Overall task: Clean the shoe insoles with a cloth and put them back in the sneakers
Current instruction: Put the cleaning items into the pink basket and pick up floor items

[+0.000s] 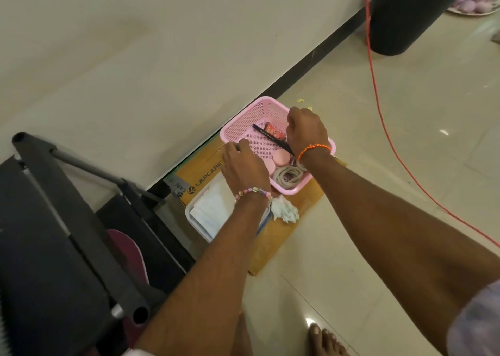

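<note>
Bare toes (323, 338) on tiled floor (365, 166), white cloth (284, 211) beside white tray (200, 220) on cardboard box (273, 244), left hand (244, 166) and right hand (307, 131) each with a narrow grip holding opposite rims of pink basket (259, 117), insoles and sneakers unseen.

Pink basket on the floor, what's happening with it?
A person is bent over the pink basket, which sits on a flattened cardboard box by the wall. The left hand is at its near-left rim, the right hand at its far-right rim, fingers curled. Inside lie a pen, pink round containers and a coiled cord. No sneakers or insoles are identifiable.
</note>
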